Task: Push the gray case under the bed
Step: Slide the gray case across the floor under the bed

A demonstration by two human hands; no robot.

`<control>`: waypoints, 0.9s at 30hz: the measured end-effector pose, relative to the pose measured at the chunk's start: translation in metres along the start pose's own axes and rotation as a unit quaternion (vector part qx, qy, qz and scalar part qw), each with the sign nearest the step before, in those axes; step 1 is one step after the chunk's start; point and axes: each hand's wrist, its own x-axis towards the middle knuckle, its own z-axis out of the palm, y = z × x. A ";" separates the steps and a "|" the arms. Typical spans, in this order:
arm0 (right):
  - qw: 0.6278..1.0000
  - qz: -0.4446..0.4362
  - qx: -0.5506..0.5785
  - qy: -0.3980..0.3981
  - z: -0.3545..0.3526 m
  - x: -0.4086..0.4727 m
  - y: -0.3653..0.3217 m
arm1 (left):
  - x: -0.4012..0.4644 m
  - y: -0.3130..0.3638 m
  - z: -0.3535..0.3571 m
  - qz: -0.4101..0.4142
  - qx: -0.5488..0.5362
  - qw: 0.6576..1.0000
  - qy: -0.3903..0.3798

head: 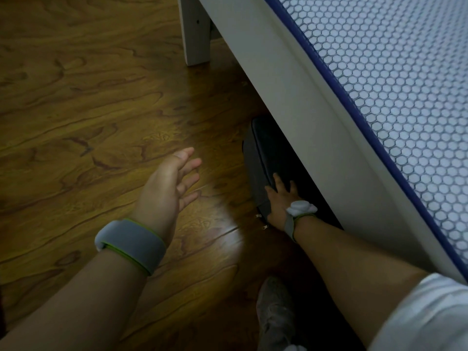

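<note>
The gray case (263,163) is lying on the wooden floor (101,110), partly tucked under the bed frame (291,97). It is being pressed by the right hand (278,196), fingers spread flat; the left hand (172,183) is being held open, empty. Low, even pressure should be kept.

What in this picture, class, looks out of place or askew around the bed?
Only the gray case: it lies partly under the bed frame, its outer edge jutting onto the wooden floor. The right hand rests flat on it; the left hand hovers open.
</note>
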 end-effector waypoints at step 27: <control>0.985 0.142 0.074 0.056 -0.003 0.015 0.027 | -0.005 -0.004 -0.008 0.004 0.009 1.000 -0.002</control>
